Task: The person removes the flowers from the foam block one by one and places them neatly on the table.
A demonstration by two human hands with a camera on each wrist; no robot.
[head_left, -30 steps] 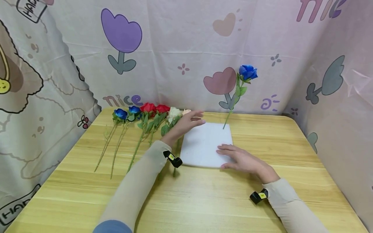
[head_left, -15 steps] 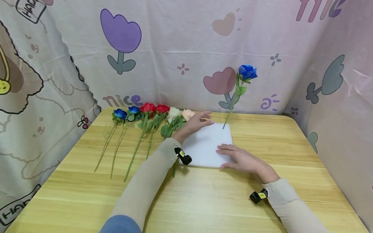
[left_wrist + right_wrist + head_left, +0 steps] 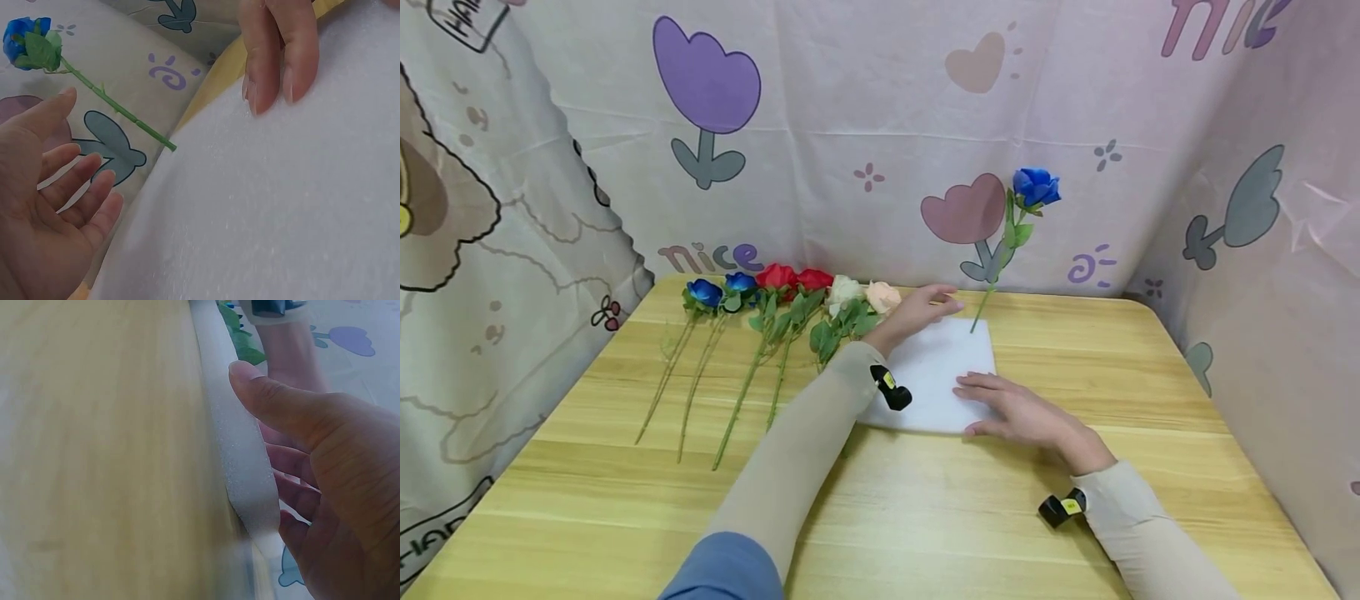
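From my head view the light is bright, soft and even, with only faint shadows under the arms on the wooden table (image 3: 925,517); the cloth backdrop (image 3: 850,125) bends slightly toward the frame edges. My left wrist view is sharp on the white foam sheet (image 3: 281,206), which reads nearly overexposed. My right wrist view is badly blurred across the near tabletop.

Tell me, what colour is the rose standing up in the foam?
Blue: the standing rose shows best in the head view.

backdrop cloth (image 3: 850,100) | "nice" in purple-pink letters behind roses | "nice" partly cut off top right | "HA…" fragment top left
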